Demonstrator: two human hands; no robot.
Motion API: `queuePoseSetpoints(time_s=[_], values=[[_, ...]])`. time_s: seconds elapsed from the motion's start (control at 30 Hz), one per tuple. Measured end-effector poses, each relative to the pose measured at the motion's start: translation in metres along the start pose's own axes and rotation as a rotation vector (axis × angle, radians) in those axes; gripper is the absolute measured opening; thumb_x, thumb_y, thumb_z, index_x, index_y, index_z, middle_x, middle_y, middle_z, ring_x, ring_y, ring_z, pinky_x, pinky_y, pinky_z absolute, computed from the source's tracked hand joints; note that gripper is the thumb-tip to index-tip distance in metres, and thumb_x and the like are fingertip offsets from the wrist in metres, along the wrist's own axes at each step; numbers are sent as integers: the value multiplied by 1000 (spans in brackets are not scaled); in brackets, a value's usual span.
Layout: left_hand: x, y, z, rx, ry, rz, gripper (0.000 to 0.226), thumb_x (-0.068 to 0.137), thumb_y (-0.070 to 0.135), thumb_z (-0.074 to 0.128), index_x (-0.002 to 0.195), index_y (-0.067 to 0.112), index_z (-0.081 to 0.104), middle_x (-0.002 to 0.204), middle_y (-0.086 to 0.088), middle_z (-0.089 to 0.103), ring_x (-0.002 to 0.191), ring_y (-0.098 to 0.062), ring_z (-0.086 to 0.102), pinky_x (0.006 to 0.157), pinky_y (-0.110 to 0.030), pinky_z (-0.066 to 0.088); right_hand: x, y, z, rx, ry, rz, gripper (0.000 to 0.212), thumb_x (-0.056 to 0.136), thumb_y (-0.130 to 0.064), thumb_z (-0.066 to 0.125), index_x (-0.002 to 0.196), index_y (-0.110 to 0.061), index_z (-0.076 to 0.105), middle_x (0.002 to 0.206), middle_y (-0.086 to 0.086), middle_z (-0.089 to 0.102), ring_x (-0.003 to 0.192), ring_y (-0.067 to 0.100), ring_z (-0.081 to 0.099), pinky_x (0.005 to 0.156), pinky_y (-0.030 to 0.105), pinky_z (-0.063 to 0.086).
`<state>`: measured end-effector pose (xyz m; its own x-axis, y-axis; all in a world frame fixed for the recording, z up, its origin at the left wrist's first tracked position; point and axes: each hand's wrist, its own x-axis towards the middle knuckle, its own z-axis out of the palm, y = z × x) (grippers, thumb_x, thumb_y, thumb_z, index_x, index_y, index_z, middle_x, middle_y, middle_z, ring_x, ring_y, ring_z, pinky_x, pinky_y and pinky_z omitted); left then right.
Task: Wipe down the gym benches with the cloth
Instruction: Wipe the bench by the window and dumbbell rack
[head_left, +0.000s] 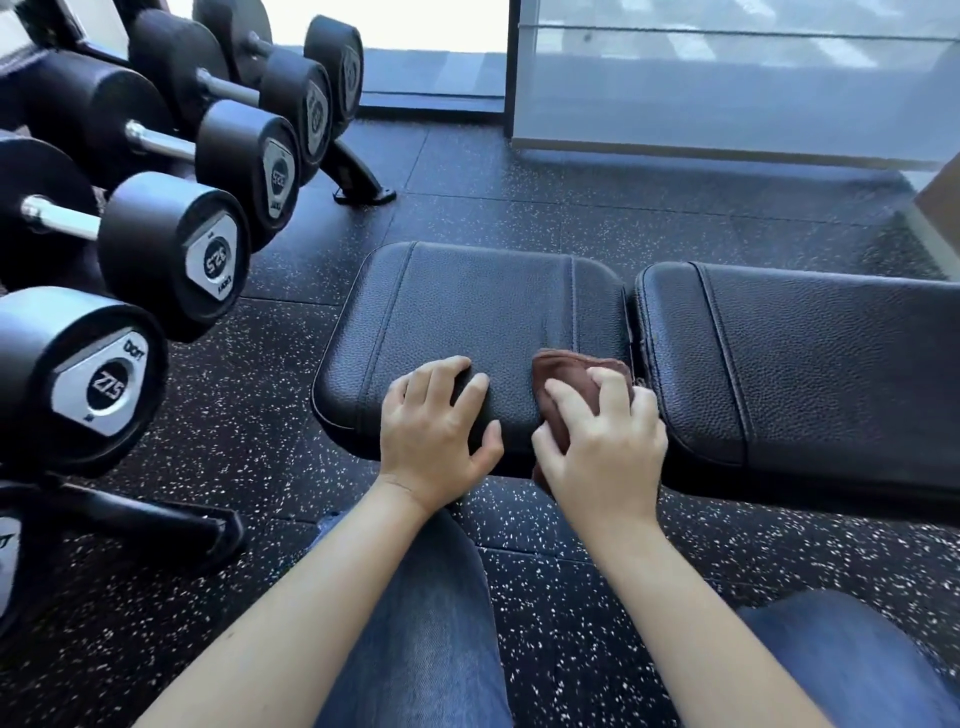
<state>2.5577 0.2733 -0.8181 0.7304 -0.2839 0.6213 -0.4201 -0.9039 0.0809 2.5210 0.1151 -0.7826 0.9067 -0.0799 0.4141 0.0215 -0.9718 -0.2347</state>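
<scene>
The right hand (602, 441) grasps a brown cloth (569, 371), fingers curled over the top of it and the thumb tucked against its near side. The cloth is bunched under the palm and lies on the bench's seat pad (478, 312), at the pad's near right corner, just beside the narrow gap to the longer back pad (805, 353). A fold of the cloth hangs over the near edge below the hand.

The left hand (431, 421) holds nothing. It rests on the same seat pad near its front edge, fingers arched with the tips on the black leather and the thumb at the rim, apart from the cloth.

Knees in blue jeans (426, 623) show below the forearms. The bench stands on a speckled black floor (571, 208). A rack of black dumbbells (171, 249) lines the left side.
</scene>
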Motion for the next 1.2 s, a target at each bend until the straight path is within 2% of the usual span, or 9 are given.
queuePoseSetpoints(time_s=[0.1,0.23,0.4,0.5,0.6,0.83,0.97,1.1,1.2], values=[[-1,0,-2,-3,-8,1,39,77,38,51,104,11,61,109,-13,63,101,-29,51,82,-40,38,31,-10,-1,-19,-38,9,33,71,-37,50,90,-19,71,98,13,61,83,38,55,66,42,47],[0,0,-2,-5,1,5,40,77,38,51,105,11,61,110,-14,63,102,-29,51,83,-40,39,84,-17,5,-35,-257,16,36,85,-41,52,115,-24,61,126,9,45,111,35,40,86,40,39],[-1,1,-2,10,-38,-8,44,80,39,48,111,12,61,116,-15,62,110,-29,53,90,-46,38,59,-9,2,-73,-296,-87,51,82,-52,52,129,-33,50,140,5,37,118,36,37,90,44,41],[-2,1,-1,33,-69,-26,47,80,41,47,110,11,67,120,-14,62,113,-30,55,92,-52,39,25,0,-1,-16,-156,-166,49,72,-48,50,114,-27,65,126,11,55,98,40,53,71,45,49],[-1,1,0,45,-71,-19,47,80,41,46,109,11,68,120,-14,62,112,-30,57,91,-53,41,31,-1,4,31,-104,-170,42,72,-42,45,102,-26,70,112,9,62,88,38,56,68,43,49],[-2,1,4,95,-34,-10,48,79,42,45,107,13,70,119,-12,63,112,-28,57,91,-47,40,141,-6,34,-2,-280,-31,37,88,-39,50,123,-28,57,132,8,43,117,36,36,95,44,36],[-3,1,6,101,-14,-5,47,80,43,43,110,14,66,120,-12,63,113,-28,57,91,-46,39,123,-6,30,-6,-279,-39,38,87,-39,48,123,-31,57,133,6,43,116,34,37,92,42,37],[-4,0,8,93,12,1,46,83,44,41,112,15,62,121,-12,63,114,-27,55,90,-45,40,51,-1,7,88,-113,-146,40,68,-39,50,101,-27,70,110,8,62,91,38,54,71,43,48],[-4,0,9,90,31,1,45,84,44,40,113,16,60,121,-12,63,114,-27,55,90,-44,39,48,-2,7,95,-98,-132,38,68,-39,49,96,-27,72,103,7,63,84,37,55,67,42,48]])
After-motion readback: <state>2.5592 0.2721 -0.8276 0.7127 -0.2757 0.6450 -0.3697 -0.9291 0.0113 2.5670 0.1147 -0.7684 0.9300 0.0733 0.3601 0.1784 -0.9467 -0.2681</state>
